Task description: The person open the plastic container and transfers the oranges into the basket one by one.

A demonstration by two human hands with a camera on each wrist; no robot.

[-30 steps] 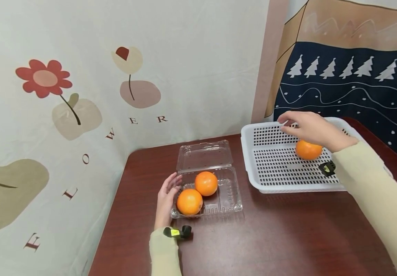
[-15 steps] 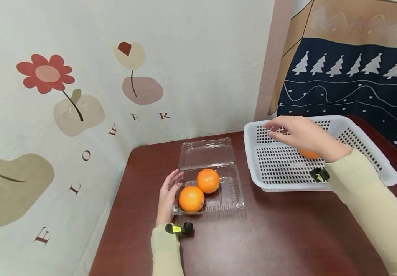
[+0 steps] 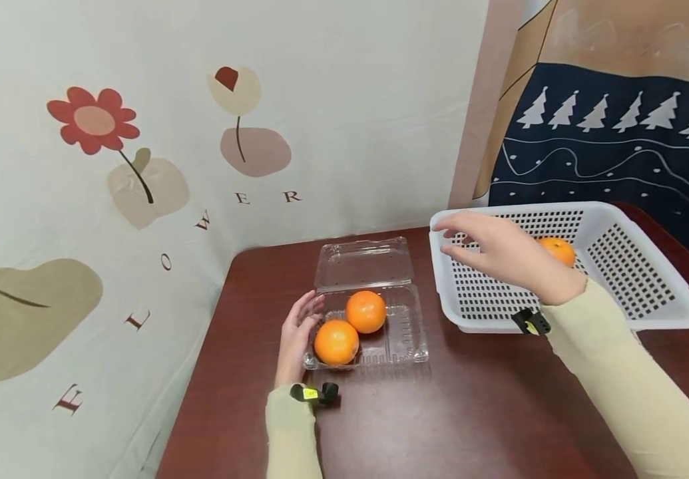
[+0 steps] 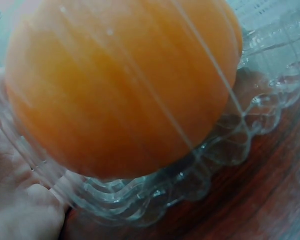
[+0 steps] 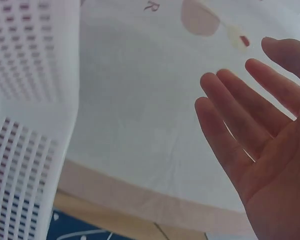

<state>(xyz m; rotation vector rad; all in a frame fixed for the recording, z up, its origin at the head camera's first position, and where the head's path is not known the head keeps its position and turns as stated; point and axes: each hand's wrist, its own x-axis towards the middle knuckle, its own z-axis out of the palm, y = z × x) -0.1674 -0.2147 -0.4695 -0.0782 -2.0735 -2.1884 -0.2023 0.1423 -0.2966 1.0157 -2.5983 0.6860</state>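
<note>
Tallying progress, we count two oranges [image 3: 336,342] in the open box [image 3: 407,332], one orange [image 3: 558,251] in the basket [image 3: 632,266]. Our right hand [image 3: 496,251] is empty, fingers apart; our left hand's [image 3: 297,336] loose fingers flank the box.

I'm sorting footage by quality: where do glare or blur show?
Head: mostly sharp, soft sheen on the table; left wrist: hazy, the orange softly blurred, bright glints on the clear container; right wrist: dim, the right hand shaded, the white basket soft.

An open clear container [image 3: 405,326] holds two oranges [image 3: 336,342]; a white basket [image 3: 628,263], one.
</note>
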